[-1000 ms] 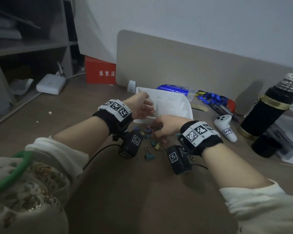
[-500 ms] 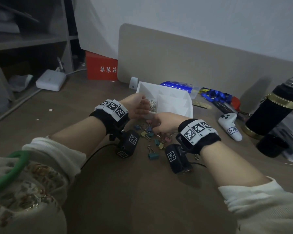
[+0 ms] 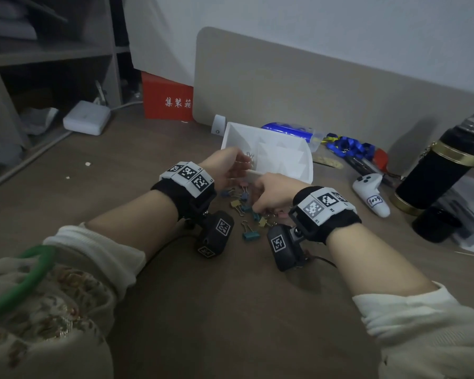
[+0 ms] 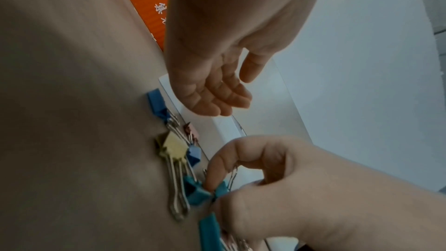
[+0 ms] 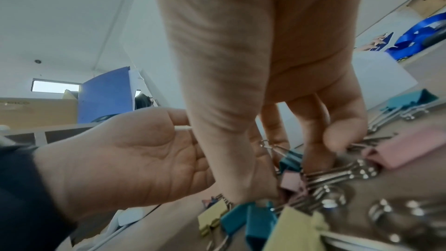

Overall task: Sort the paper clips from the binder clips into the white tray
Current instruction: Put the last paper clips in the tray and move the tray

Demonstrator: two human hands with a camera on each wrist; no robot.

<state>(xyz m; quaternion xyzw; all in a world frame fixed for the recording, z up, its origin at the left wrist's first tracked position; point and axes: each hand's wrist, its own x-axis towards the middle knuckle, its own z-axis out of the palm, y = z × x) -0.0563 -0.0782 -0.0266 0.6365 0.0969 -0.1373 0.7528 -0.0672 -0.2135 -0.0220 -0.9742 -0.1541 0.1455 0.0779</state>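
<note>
Pastel binder clips [image 3: 248, 212] heaped on desk [image 3: 230, 310] before white tray [image 3: 307, 170]. Right hand [image 3: 271, 194] fingers pinch into heap; left hand [image 3: 225, 165] relaxed, empty. Light, stiff, springy; take by wire handles.

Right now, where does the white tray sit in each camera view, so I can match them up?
Head: white tray at centre, just beyond both hands.
Left wrist: tray mid-frame, its white wall under the fingertips.
Right wrist: tray upper right, a pale block.
Shared landmark: the left hand.
</note>
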